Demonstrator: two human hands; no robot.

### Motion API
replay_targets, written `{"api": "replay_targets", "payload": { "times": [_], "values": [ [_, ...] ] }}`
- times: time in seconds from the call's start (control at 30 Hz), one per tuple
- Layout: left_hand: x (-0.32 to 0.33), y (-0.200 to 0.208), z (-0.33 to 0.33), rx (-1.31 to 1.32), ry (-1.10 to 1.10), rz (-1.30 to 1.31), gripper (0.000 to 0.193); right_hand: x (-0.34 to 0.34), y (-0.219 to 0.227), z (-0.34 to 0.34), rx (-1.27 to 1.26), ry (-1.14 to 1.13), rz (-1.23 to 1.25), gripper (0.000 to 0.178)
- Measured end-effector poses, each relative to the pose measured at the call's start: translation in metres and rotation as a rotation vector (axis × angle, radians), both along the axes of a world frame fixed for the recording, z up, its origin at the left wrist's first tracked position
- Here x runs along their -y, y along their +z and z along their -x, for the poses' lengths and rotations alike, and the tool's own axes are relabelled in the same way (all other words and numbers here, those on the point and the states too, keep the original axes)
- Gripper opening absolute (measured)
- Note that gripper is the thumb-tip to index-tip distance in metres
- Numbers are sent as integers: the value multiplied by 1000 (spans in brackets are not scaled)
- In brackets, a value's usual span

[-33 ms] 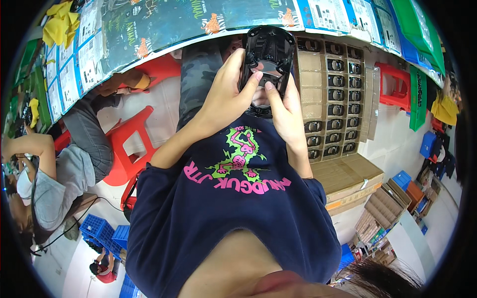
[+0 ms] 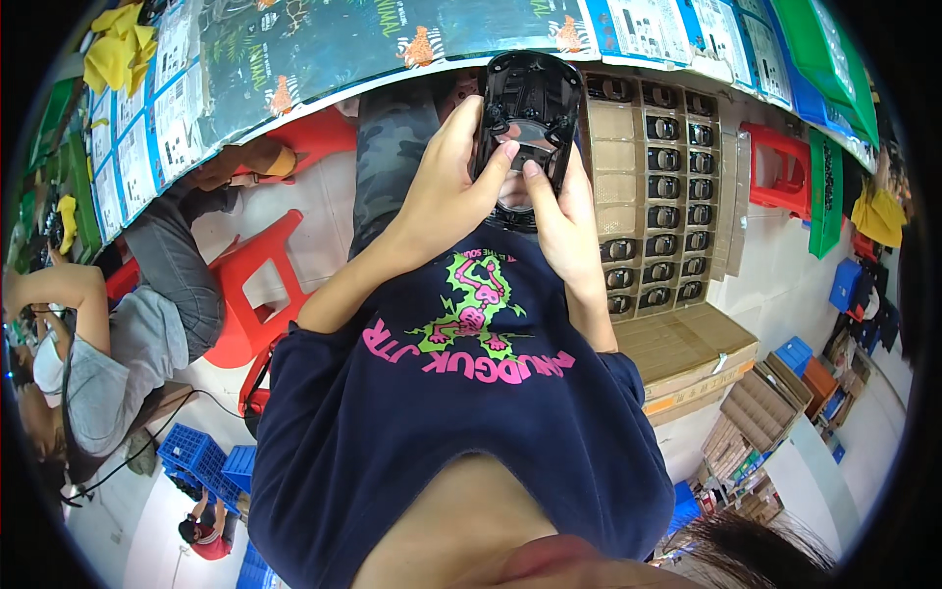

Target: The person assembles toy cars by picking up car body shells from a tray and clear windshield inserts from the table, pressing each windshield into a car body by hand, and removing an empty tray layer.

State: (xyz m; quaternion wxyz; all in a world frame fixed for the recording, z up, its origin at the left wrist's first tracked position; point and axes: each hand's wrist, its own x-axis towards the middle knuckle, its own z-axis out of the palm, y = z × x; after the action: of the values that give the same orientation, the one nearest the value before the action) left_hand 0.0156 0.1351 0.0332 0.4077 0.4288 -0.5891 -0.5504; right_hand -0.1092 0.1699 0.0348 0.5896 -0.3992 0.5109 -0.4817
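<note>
A glossy black toy car body (image 2: 535,93) with clear, see-through windows is held close in front of my torso, near the table's edge. My left hand (image 2: 461,172) is closed round its left side, with the thumb resting on the clear window part. From the right side my right hand (image 2: 562,211) grips the same car body, its thumb also on the window close to the left thumb. Most of the fingers are hidden beneath or behind the shell. To the right, an open cardboard box (image 2: 615,211) has compartments holding several similar black car bodies (image 2: 664,187).
The table (image 2: 343,59) ahead is covered with printed sheets. Red stools (image 2: 260,285) stand at left, beside a seated person in grey (image 2: 147,334); another red stool (image 2: 780,172) is at right. A closed carton (image 2: 687,344) adjoins the open box. Green trays (image 2: 824,49) edge the table.
</note>
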Motion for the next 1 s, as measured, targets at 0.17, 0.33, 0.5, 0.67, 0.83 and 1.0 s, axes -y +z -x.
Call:
{"api": "replay_targets", "payload": {
  "times": [0.17, 0.33, 0.5, 0.67, 0.83, 1.0],
  "values": [
    [1, -9, -1, -137, 47, -45, 27, 0, -7, -1, -294, 76, 97, 31],
    [5, -5, -40, 114, 343, 189, 26, 4, -23, 22, 445, 727, 14, 81],
    [55, -5, -193, 171, 825, 66, 21, 40, -136, 97, -183, 395, -391, 38],
    [102, -22, -366, 679, 708, -130, 33, 83, -315, 253, -577, -333, -133, 31],
    [93, -38, -431, 988, 805, -238, 43, 154, -338, 263, -1107, -278, -111, 51],
    [109, 2, -338, 1545, 957, 463, 33, 178, -379, 287, -1322, -83, -368, 74]
  ]
}}
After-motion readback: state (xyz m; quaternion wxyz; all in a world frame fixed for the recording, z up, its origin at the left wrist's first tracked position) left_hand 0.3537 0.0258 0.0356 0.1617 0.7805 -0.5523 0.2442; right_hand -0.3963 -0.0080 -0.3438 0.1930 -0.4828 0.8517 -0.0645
